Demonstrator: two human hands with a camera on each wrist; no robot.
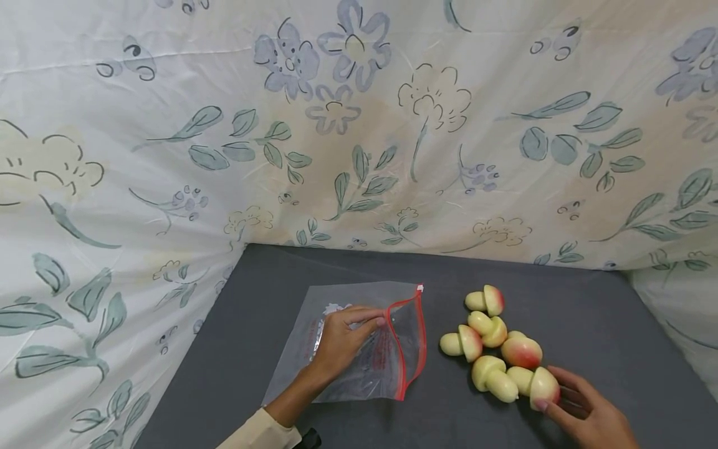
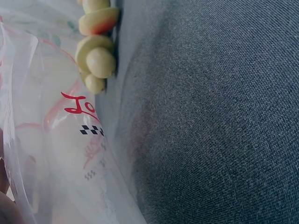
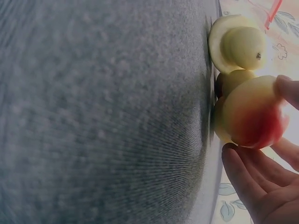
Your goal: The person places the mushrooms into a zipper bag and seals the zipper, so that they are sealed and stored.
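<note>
My left hand [image 1: 344, 340] pinches a clear zip bag [image 1: 314, 299] near its red-edged mouth, which gapes to the right. The bag lies flat on the dark cloth, with red print on it; in the left wrist view its clear plastic [image 2: 60, 163] stands up, and only a bit of the hand shows at the edge. At the right, my right hand [image 1: 597, 411] grips a mushroom-shaped piece [image 1: 544, 386] by its red-blushed cap, thumb on one side and fingers on the other. The right wrist view shows this rounded cap [image 3: 259, 114] between thumb and fingers.
Several more pale yellow mushroom-shaped pieces lie in a cluster between bag and right hand, among them one at the back [image 1: 485, 300] and one at the front [image 1: 495, 378]. A dark grey cloth [image 1: 224, 374] covers the table. Floral fabric [image 1: 359, 125] hangs behind and at the sides.
</note>
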